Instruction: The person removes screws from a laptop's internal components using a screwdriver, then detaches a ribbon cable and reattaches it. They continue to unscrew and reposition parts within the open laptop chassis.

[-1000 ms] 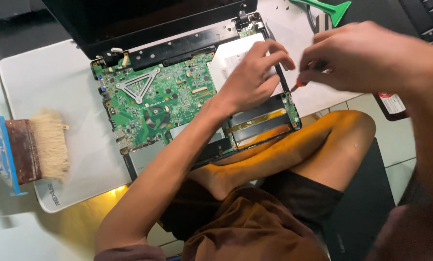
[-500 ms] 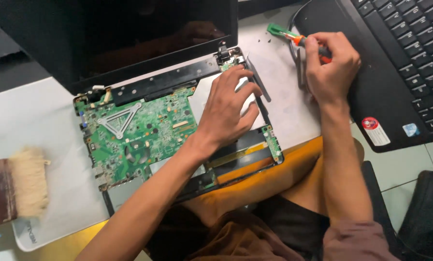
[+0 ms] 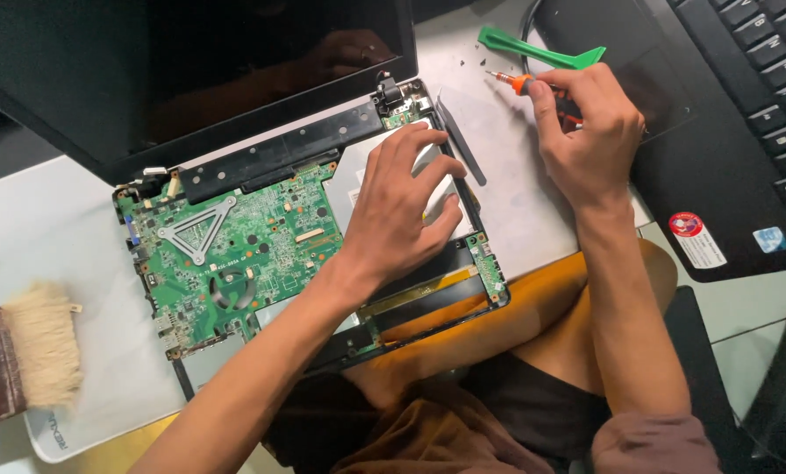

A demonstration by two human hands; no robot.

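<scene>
While left hand [image 3: 402,206] presses flat the silver drive [image 3: 358,180], right hand [image 3: 586,132] fingers grip an orange-collared screwdriver [image 3: 520,83].

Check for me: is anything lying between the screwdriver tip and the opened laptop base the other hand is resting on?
One thing: a loose dark strip lies slanted on the pale sheet beside the chassis, between the screwdriver in the right hand and the silver drive under the left hand. The green pry tool lies beyond the tip, out of the path.

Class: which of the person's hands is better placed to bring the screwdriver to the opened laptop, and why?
Right, probably. The right hand already holds the orange-tipped screwdriver; the left hand lies flat on the silver drive beside the green motherboard.
</scene>
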